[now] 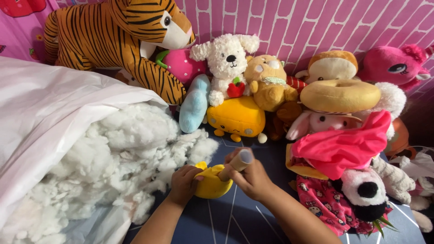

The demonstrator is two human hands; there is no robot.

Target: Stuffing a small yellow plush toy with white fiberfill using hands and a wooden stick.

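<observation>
Nearest, on the dark blue floor mat (244, 217), a small yellow plush shell (212, 184) is held at its left edge by the left hand (183, 183), whose fingers are curled shut on the fabric. The right hand (253, 180) is closed around a wooden stick (235, 165), whose lower end is sunk into the shell's opening. The shell is judged light, soft and limp, likely to fold and slide under pressure, so a pinch at the rim beside the opening is the surest hold; the stick is stiff and is best gripped near its upper end.

Just left of the hands, loose white stuffing (122, 153) is spilled from a white bag (49, 113). To the right, a pink cloth (348, 144) is draped over a heap of toys.

Farther off, a yellow plush (236, 118), a white dog (226, 61), a tiger (122, 34) and a doughnut cushion (340, 96) are ranged along the pink brick-patterned wall (289, 22).
</observation>
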